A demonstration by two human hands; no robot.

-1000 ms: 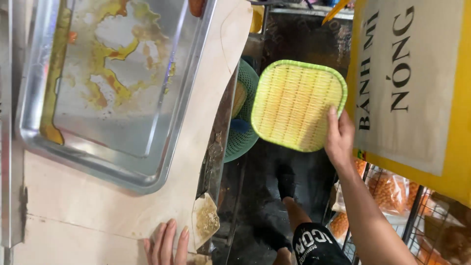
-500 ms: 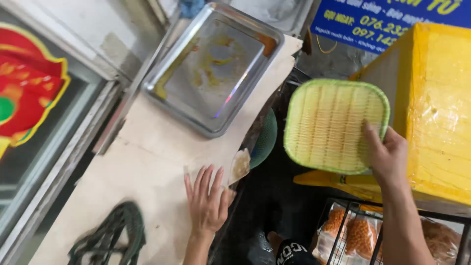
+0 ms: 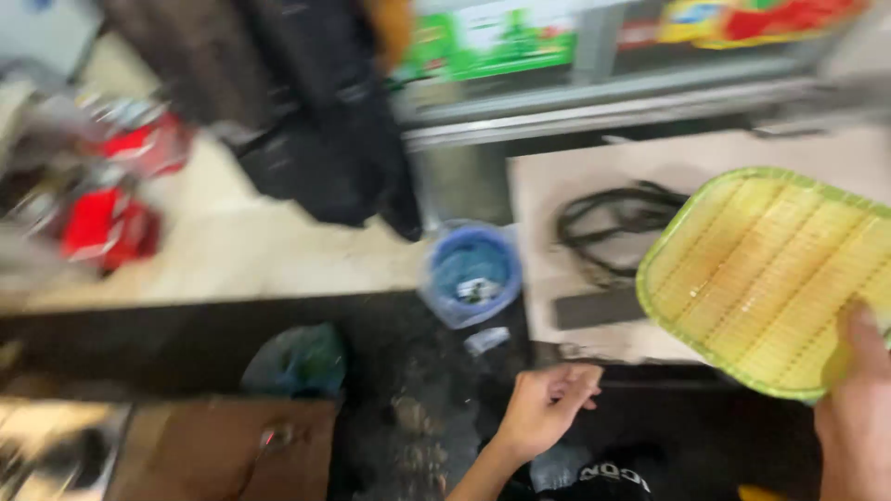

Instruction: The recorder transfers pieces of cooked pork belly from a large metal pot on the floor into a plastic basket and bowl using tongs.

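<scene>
Plastic, yellow with a green rim, is what the woven tray [image 3: 775,278] seems to be made of, and it is the largest thing near the hands. The right hand [image 3: 858,408] holds it at its lower right corner, the thumb lying on the inner face and the rest of the hand hidden behind it. The tray is tilted in the air, in front of a pale counter [image 3: 575,195]. I judge it light and rather stiff, with a ribbed surface that is not very slippery; it looks empty, so one hand at the rim is enough, though a hold at one corner lets it swing. The raised rim is the good place to take it.

Up and left of the right hand, on the counter, lies a loop of dark cable [image 3: 613,218], and just below it a flat dark bar [image 3: 594,306]. These would be in the way if the tray is put down there. Further left, past the counter edge, stands a blue bucket [image 3: 469,274] with some small things inside, too blurred to name.

The left hand [image 3: 548,408] is lower, left of the right hand, over the dark floor. It is loosely curled with fingers half bent, holds nothing, and touches nothing that I can see.
</scene>
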